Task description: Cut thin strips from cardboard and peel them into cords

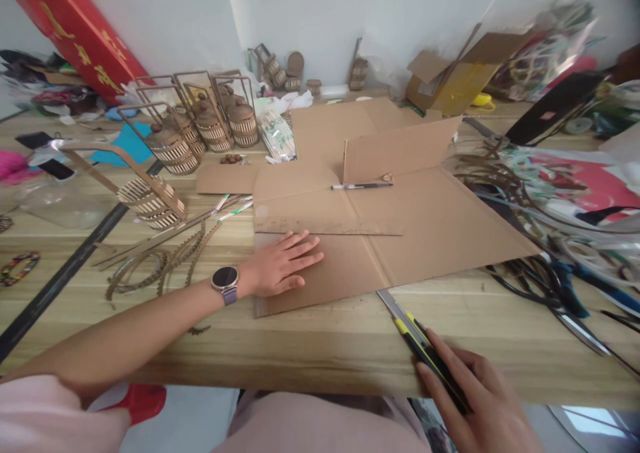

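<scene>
A large flattened cardboard sheet (pixel 430 226) lies on the wooden table, with one flap (pixel 400 149) standing up at the back. My left hand (pixel 280 263) rests flat on the sheet's near left part, fingers spread, a watch (pixel 226 281) on its wrist. In my right hand (pixel 480 393) is a yellow and black utility knife (pixel 425 346), its blade out and its tip at the sheet's near edge. A narrow cardboard strip (pixel 325 225) lies across the sheet just beyond my left fingers. Behind it, a pen (pixel 363 186) lies on the cardboard.
Several small slatted baskets (pixel 173 149) with tall handles stand at the left, near coiled toothed strips (pixel 137 273). Large black scissors (pixel 540 286) and blue-handled pliers (pixel 570 286) lie at the right. An open cardboard box (pixel 460 73) stands at the back.
</scene>
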Demonstrator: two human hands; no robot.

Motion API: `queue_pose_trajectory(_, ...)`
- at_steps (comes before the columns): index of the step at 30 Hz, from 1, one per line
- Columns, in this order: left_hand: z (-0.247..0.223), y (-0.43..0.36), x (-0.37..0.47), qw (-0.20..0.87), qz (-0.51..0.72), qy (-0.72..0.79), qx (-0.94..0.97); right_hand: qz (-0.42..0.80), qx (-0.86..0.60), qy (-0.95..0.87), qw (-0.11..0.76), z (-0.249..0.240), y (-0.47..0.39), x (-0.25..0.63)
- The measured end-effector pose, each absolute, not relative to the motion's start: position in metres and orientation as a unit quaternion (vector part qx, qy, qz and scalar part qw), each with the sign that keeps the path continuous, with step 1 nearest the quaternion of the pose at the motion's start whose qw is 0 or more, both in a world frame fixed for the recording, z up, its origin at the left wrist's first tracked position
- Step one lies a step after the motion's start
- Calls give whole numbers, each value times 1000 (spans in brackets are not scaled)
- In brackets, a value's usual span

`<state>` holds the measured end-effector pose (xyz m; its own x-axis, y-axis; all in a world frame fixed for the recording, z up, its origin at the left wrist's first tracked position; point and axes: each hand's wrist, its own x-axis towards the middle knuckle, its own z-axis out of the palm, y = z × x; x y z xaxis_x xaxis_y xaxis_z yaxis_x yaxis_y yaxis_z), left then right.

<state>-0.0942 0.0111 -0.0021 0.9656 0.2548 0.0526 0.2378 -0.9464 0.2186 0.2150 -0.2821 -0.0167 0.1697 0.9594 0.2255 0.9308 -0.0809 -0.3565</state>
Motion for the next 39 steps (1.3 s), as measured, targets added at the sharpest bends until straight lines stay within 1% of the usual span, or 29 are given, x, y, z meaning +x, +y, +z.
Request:
queue_pose_trajectory(10, 0, 10, -93, 116, 29, 132, 984, 55, -690, -689, 213, -20, -254, 194)
queue_pose_trajectory(23, 2, 10, -90, 119, 10, 144, 982, 17, -655, -727, 207, -13, -246, 188)
queue_pose_trajectory(30, 4, 9, -89, 115, 11, 143, 983, -22, -582, -782, 221, -18, -235, 174)
queue_pose_trajectory(39, 6, 8, -87, 111, 9, 147, 983, -24, -561, -799, 213, -12, -223, 157)
